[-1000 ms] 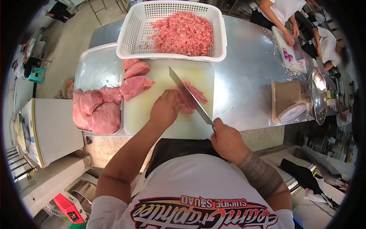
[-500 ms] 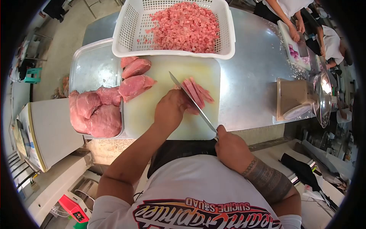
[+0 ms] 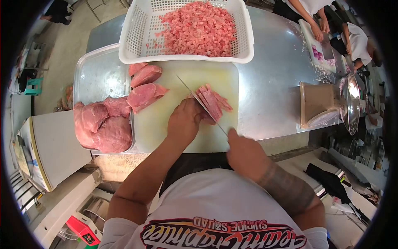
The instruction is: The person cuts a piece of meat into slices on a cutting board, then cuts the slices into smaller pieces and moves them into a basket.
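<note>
Your left hand (image 3: 184, 120) holds the sliced meat (image 3: 214, 103) with bent fingers, close together (their tips I cannot see). Your right hand (image 3: 246, 154) is closed around the handle of the knife (image 3: 203, 106), whose blade lies slanted over this meat, just beside your left fingers. The meat is on the cutting board (image 3: 155, 128), at its right part, below the white basket (image 3: 186, 59) of diced meat (image 3: 199, 31).

The metal table (image 3: 269, 79) has a smooth sheen; the metal tray (image 3: 103, 74) is glossy. The cutting board (image 3: 155, 128) and basket (image 3: 186, 59) look like smooth plastic, the knife (image 3: 202, 105) metal, the scale pan (image 3: 351, 103) mirror-bright metal, the shirt (image 3: 215, 195) matt cloth.
</note>
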Available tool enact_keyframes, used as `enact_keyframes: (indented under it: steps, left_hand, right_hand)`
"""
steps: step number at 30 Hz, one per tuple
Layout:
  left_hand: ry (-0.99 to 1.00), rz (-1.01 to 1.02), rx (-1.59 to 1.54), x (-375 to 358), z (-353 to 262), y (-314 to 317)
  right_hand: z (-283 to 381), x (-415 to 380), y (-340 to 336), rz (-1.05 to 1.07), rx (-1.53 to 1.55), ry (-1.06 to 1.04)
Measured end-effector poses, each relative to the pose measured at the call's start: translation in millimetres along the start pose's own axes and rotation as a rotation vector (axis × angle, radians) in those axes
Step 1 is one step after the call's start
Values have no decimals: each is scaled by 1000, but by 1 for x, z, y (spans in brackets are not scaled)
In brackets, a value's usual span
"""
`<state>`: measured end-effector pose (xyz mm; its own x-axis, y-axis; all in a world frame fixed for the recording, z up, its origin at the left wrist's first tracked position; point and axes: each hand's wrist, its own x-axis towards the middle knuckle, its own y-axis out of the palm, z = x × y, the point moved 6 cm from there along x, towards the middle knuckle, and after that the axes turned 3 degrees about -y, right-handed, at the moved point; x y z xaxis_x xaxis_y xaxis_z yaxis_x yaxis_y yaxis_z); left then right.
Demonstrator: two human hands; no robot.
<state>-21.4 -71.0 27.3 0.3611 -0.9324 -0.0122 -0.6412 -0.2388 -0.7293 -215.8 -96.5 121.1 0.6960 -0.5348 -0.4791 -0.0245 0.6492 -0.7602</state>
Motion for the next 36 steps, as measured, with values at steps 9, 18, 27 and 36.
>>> enact_keyframes:
  steps: [9,18,27,36]
  left_hand:
    - [38,-11,2,-6,-2,-2]
    - [49,9,-23,-3,3,-4]
    - [9,54,-52,0,-2,-4]
    - [1,54,-82,2,1,-3]
  right_hand:
    - [-35,56,46,-158,16,-68]
    - [-21,-30,4,-139,-3,8]
    - [-16,-61,11,-54,33,26]
    - [-7,-7,22,-2,-64,-14]
